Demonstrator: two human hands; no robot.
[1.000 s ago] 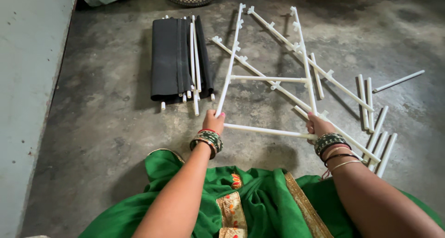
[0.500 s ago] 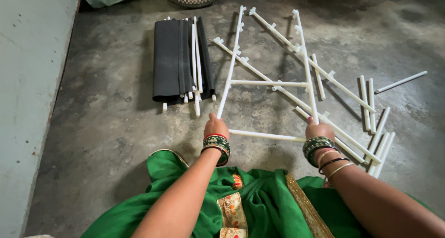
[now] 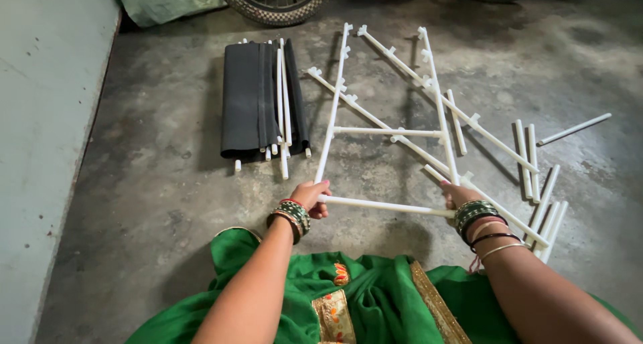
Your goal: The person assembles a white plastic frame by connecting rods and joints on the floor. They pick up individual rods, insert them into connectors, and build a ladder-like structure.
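A white tube frame (image 3: 387, 131) lies slightly lifted over the concrete floor: two long rails joined by two crossbars. My left hand (image 3: 310, 198) grips the near end of the left rail where the near crossbar (image 3: 388, 207) meets it. At the other end of that crossbar, my right hand (image 3: 458, 196) grips the right rail's near corner. Two more long white rails with connectors (image 3: 402, 62) lie crossed under the frame.
A folded black fabric bundle with white rods (image 3: 260, 103) lies to the left. Several loose short white tubes (image 3: 544, 196) lie at right, one (image 3: 575, 129) apart. A bicycle tyre (image 3: 278, 4) and a grey-green sack (image 3: 167, 1) are at the back. My green garment (image 3: 348, 297) fills the foreground.
Both hands have drawn the frame's near end a little closer to me and raised it; the view has tilted down slightly. The grips are unchanged.
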